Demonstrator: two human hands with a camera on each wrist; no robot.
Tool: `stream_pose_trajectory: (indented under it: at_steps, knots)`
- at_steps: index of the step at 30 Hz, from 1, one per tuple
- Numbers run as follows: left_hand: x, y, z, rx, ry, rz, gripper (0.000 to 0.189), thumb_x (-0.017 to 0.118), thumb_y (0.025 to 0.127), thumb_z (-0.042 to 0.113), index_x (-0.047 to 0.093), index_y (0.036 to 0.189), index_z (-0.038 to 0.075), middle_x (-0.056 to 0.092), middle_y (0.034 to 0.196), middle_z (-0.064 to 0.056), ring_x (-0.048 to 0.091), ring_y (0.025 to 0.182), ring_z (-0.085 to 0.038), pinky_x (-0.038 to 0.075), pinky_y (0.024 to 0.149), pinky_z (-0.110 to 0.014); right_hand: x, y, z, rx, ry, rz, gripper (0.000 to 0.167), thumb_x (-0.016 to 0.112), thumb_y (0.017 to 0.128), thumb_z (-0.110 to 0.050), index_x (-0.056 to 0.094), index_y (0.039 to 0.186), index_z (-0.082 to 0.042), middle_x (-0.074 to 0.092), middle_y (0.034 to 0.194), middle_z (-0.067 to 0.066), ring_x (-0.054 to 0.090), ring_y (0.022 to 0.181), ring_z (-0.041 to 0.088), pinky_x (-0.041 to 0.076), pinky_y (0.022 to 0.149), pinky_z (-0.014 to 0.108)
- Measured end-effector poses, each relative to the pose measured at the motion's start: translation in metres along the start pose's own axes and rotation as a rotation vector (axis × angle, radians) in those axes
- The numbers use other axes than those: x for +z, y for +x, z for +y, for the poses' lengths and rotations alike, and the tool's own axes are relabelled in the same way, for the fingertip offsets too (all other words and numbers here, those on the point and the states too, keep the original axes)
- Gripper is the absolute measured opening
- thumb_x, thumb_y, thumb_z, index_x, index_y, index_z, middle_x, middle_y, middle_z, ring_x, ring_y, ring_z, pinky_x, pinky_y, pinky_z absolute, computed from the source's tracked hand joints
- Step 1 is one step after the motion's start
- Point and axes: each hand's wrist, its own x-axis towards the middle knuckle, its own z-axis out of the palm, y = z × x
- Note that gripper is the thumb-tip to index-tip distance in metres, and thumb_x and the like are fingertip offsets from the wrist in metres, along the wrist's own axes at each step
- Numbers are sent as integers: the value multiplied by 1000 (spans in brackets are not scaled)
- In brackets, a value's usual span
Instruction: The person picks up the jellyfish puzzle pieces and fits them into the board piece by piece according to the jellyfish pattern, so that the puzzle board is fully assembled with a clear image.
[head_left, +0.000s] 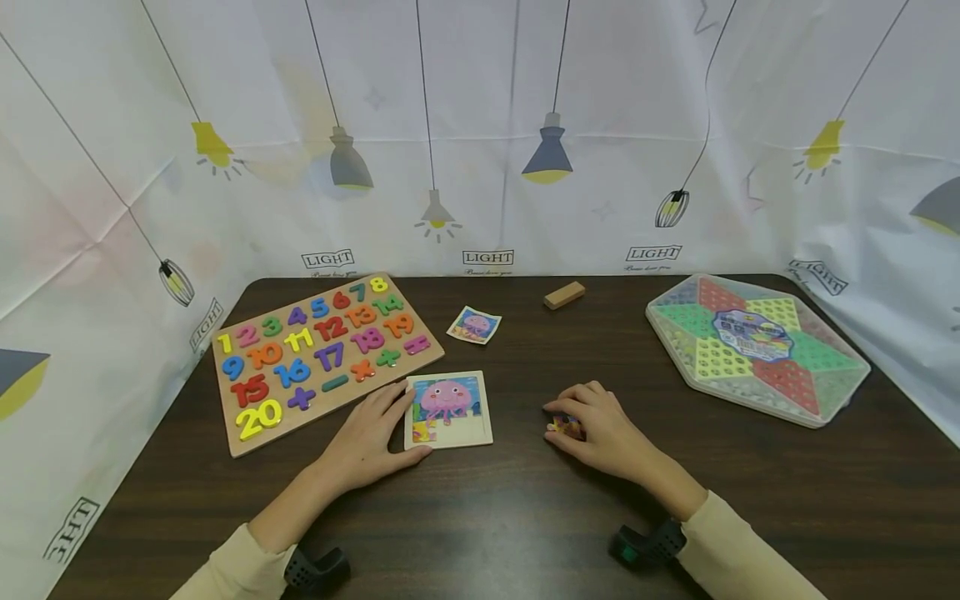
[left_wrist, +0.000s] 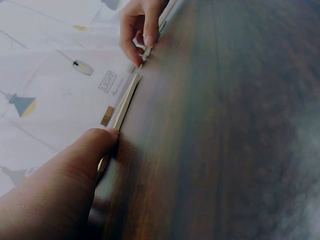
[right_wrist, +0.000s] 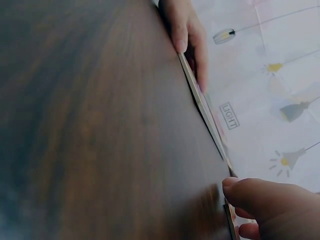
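Observation:
In the head view, a square wooden jigsaw board point(head_left: 487, 408) lies flat, showing a pink jellyfish picture with a bare strip at its lower right. My left hand point(head_left: 371, 433) rests against its left side, fingers at the upper left and thumb along the bottom edge. The left wrist view shows that thumb point(left_wrist: 95, 142) touching the board's edge. To the right of the board, my right hand point(head_left: 600, 429) holds small colourful jigsaw pieces point(head_left: 566, 427) between thumb and curled fingers, low over the table. The fingers partly hide the pieces, so their number is unclear.
A wooden number board point(head_left: 315, 414) lies at the left, close by my left hand. Behind the jigsaw is a small jellyfish picture card point(head_left: 474, 325), with a wooden block point(head_left: 564, 295) farther right. A hexagonal game box point(head_left: 757, 346) occupies the right side of the dark table point(head_left: 480, 525).

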Motion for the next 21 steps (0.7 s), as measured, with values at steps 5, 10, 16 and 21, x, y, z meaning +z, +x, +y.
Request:
stream_pose_trajectory:
  at_steps: [5, 10, 16, 21]
  knots:
    - [-2, 0, 1, -7, -10, -4, 87, 56, 78, 63, 36, 141, 7, 30, 146, -11, 26, 133, -29, 24, 104, -50, -1, -5, 2, -13, -2, 15, 31, 75, 74, -29, 70, 99, -11, 59, 96, 2, 45, 83, 15, 32, 64, 30]
    - [-1, 0, 1, -10, -9, -7, 87, 56, 78, 63, 36, 141, 7, 29, 146, -11, 26, 133, -30, 24, 104, -50, -2, -8, 4, -8, 14, 14, 28, 76, 74, -27, 70, 97, -11, 59, 95, 2, 44, 83, 16, 32, 64, 30]
    - [0, 0, 0, -10, -14, -3, 87, 58, 77, 62, 36, 141, 7, 30, 146, -11, 26, 132, -30, 24, 104, -50, 0, -9, 6, -39, 39, 38, 23, 76, 74, -22, 69, 93, -12, 59, 94, 2, 43, 80, 14, 30, 63, 29]
    - [0, 0, 0, -7, -15, -2, 87, 58, 77, 62, 37, 141, 6, 30, 146, -11, 26, 132, -30, 24, 104, -51, 2, -10, 7, -62, 54, 54, 23, 77, 73, -19, 67, 93, -12, 59, 94, 1, 44, 79, 13, 30, 63, 29]
